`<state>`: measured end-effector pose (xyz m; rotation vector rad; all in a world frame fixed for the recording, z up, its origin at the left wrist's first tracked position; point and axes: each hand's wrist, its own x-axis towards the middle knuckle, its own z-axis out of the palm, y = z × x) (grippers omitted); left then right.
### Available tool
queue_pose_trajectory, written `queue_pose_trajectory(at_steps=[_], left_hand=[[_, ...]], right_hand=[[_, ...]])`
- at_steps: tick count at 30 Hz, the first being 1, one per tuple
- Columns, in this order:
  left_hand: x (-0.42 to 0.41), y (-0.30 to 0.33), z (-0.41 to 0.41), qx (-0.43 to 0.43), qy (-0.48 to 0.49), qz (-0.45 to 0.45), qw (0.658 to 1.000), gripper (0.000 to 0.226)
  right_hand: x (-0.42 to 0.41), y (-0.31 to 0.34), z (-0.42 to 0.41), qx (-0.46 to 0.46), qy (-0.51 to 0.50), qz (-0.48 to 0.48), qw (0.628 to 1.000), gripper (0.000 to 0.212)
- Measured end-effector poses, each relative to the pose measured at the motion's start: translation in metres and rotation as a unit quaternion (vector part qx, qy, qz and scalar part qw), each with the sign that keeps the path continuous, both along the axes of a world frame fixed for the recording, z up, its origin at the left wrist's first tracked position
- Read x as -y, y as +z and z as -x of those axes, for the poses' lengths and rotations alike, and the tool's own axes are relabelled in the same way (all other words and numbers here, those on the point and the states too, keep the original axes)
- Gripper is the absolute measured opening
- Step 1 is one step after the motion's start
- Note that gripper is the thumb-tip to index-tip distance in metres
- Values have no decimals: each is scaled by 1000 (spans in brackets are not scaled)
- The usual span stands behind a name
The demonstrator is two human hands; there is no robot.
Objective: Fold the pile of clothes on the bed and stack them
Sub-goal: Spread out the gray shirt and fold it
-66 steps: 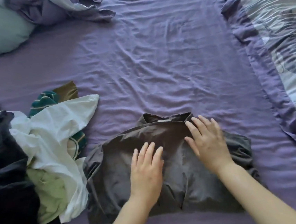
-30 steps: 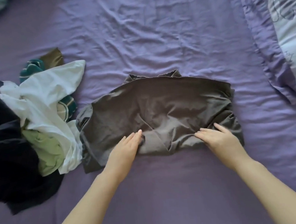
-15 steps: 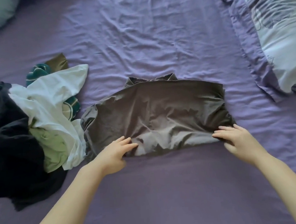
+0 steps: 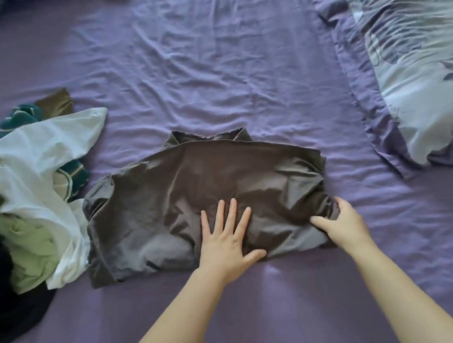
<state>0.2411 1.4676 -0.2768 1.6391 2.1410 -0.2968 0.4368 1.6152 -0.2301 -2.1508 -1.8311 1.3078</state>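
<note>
Grey shirt [image 4: 193, 185] lies folded, creased, collar showing, on purple bed [image 4: 209, 62].

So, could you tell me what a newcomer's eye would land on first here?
The dark grey shirt, half-folded mid-bed, with the left hand flat on it and the right hand gripping its right edge. Then the unfolded pile of clothes at left.

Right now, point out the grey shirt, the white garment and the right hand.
grey shirt [image 4: 193, 185], head view, on its flat upper middle.
white garment [image 4: 38, 150], head view, on its broad top panel.
right hand [image 4: 341, 224], head view, on the back of the hand.
</note>
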Motion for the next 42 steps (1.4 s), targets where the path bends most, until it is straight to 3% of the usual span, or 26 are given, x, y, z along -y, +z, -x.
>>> queue_pose_trajectory(at_steps=[4, 7, 8, 11, 12, 14, 16, 20, 22, 24, 26, 28, 32, 33, 36, 39, 42], left_hand=[[-16, 22, -2, 68, 16, 51, 996, 95], [-31, 57, -2, 217, 157, -35, 963, 73], [-38, 71, -1, 306, 225, -78, 922, 65], [-49, 117, 8, 564, 371, -145, 723, 50], [-50, 129, 14, 603, 390, -160, 678, 49], [-46, 149, 35, 623, 414, -192, 635, 55], [-36, 163, 69, 604, 433, -222, 631, 50], [1, 164, 137, 514, 452, -258, 682, 49], [21, 153, 158, 460, 462, -284, 703, 48], [37, 137, 176, 409, 485, -294, 715, 44], [52, 120, 194, 361, 505, -276, 733, 32], [67, 104, 209, 321, 525, -240, 751, 26], [88, 82, 220, 177, 516, -173, 820, 42], [91, 78, 221, 174, 532, -170, 811, 49], [97, 73, 214, 314, 597, -164, 719, 74], [103, 64, 206, 312, 605, -140, 719, 90], [97, 61, 209, 339, 644, -154, 668, 78]], right_hand=[[-8, 19, 5, -182, -90, 171, 964, 17], [-7, 43, 16, -310, -120, 201, 921, 19], [-5, 52, 23, -358, -104, 199, 907, 27], [11, 80, 54, -422, 3, 166, 891, 53], [20, 88, 67, -410, 43, 146, 899, 63], [40, 102, 97, -373, 123, 102, 914, 78], [64, 114, 134, -335, 209, 68, 916, 87], [118, 116, 197, -251, 378, 43, 890, 94], [140, 109, 209, -254, 410, 64, 874, 88], [150, 98, 207, -248, 405, 15, 880, 75], [147, 82, 200, -201, 364, -127, 901, 58], [138, 66, 198, -128, 310, -200, 921, 51], [120, 43, 210, -65, 267, -121, 954, 63], [118, 39, 216, -87, 228, -80, 966, 67], [111, 23, 227, -117, 95, 10, 989, 70], [115, 13, 225, -95, 40, 29, 994, 61], [112, 12, 226, -145, -5, 60, 988, 40]])
